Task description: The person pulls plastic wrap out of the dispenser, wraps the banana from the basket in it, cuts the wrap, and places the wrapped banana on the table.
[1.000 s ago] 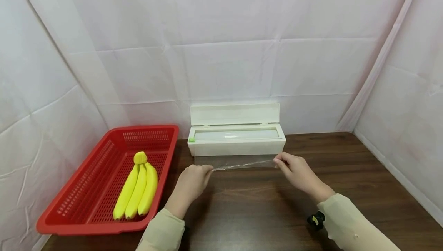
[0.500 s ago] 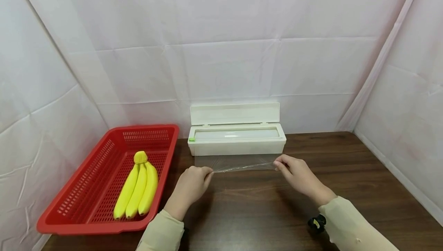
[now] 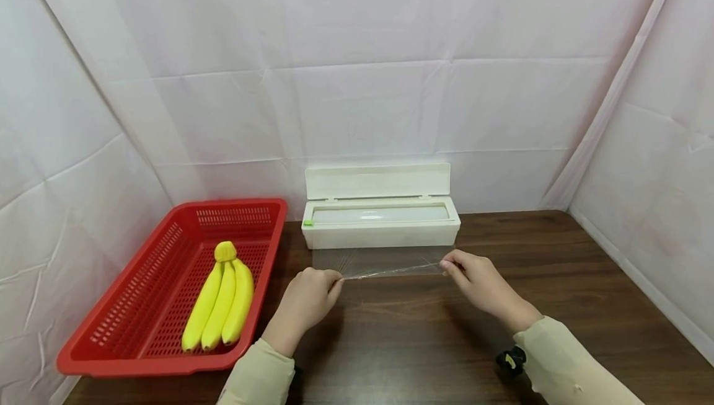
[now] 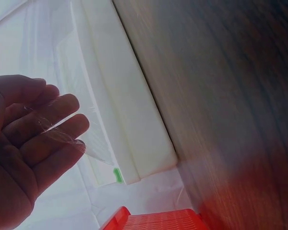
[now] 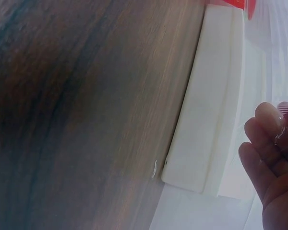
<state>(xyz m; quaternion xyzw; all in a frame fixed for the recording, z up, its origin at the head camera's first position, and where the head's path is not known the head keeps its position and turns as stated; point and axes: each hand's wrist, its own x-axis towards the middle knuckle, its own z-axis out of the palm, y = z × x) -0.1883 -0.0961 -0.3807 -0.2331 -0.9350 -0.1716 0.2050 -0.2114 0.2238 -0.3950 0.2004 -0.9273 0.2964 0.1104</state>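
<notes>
A sheet of clear plastic wrap (image 3: 390, 261) stretches out from the front of a white dispenser box (image 3: 382, 235). The box's lid stands raised against the backdrop, and a roll shows inside. At the sheet's front left corner my left hand (image 3: 310, 296) pinches the film between thumb and fingers. My right hand (image 3: 481, 284) pinches the opposite corner, a little farther back. Between the two hands the front edge runs gathered and taut above the table. In the left wrist view, film crosses the curled fingers (image 4: 62, 127). A green slider (image 3: 308, 223) sits at the box's left end.
To the left stands a red plastic basket (image 3: 266, 278) with a bunch of yellow bananas (image 3: 225, 299) in it. White cloth (image 3: 357, 107) hangs behind and at both sides of the dark wooden table (image 3: 413, 349).
Both hands have drawn slightly toward the person, and the film between box and hands is a little longer and flatter. Basket and bananas have not moved.
</notes>
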